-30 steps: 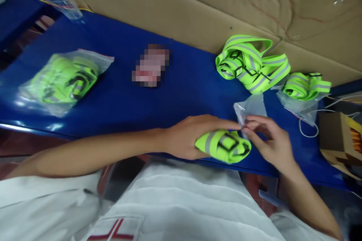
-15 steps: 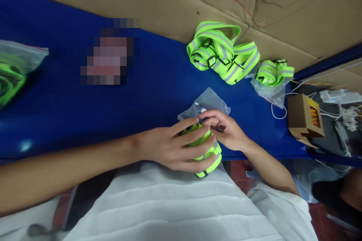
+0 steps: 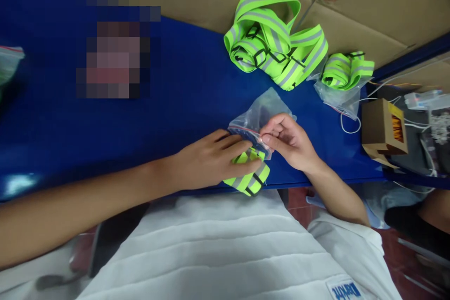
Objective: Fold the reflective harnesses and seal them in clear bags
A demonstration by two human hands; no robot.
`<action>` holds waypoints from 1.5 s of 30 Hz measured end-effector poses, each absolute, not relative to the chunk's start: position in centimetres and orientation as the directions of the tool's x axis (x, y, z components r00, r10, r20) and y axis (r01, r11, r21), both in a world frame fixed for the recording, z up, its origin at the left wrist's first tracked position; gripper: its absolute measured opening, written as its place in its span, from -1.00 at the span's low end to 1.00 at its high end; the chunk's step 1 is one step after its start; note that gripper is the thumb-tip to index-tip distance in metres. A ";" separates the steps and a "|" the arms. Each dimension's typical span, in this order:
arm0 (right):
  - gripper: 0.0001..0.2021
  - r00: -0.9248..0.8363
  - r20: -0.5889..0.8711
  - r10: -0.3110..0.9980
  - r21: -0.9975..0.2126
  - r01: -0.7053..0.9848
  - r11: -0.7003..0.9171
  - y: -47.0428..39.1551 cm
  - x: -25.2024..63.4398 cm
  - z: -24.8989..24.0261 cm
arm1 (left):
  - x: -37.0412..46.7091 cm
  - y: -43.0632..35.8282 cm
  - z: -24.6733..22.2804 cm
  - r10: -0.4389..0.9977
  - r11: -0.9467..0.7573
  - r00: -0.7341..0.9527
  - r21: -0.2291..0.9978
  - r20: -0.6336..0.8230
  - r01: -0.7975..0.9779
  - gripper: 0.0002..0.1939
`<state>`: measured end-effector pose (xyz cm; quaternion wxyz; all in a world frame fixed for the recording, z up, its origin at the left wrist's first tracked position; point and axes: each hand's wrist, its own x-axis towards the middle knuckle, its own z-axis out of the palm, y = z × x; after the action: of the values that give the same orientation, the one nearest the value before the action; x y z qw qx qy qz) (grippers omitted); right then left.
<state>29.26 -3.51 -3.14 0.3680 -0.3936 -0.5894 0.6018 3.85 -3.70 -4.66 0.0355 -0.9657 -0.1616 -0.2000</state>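
Observation:
A rolled neon-green reflective strap [image 3: 246,183] with grey stripes and black buckles lies at the table's near edge. My left hand [image 3: 214,157] curls over it, with fingertips reaching the mouth of a clear zip bag [image 3: 269,105]. Between thumb and fingers, my right hand [image 3: 290,143] pinches the bag's mouth near its red seal line. The strap's upper end is at the bag's opening; my fingers partly hide it, and I cannot tell how much is inside.
Loose reflective straps [image 3: 277,47] lie in a heap at the back of the blue table [image 3: 183,70]. Right of them, a strap roll [image 3: 339,72] rests on another clear bag. A cardboard box [image 3: 381,126] stands at right beside white cables. A bagged strap [image 3: 9,63] shows at far left.
My right hand has moved off the strap's top to pinch the bag's mouth, whose red seal line now shows. My left hand has slid slightly left on the strap. The view has shifted.

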 end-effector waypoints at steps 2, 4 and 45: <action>-0.85 -0.364 0.039 0.931 -0.994 0.084 0.074 -3.9 29.6 -2.9 | 3.7 -3.5 -4.5 0.338 -0.919 0.853 -0.055 0.397 0.390 -0.60; -0.85 -0.322 0.103 0.941 -0.962 0.209 0.176 -4.4 29.9 -2.9 | 3.5 -3.1 -4.4 0.385 -0.883 0.819 -0.087 0.424 0.460 -0.55; -0.47 -0.570 0.728 0.381 -0.088 0.474 0.876 -3.8 28.4 -3.8 | 2.6 -1.5 -3.6 0.885 -0.212 0.458 0.951 0.089 0.226 -0.36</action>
<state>28.42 -3.80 -3.79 0.3955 -0.2418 -0.8842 -0.0586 2.56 -1.46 -3.62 -0.4870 -0.7011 -0.3960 -0.3382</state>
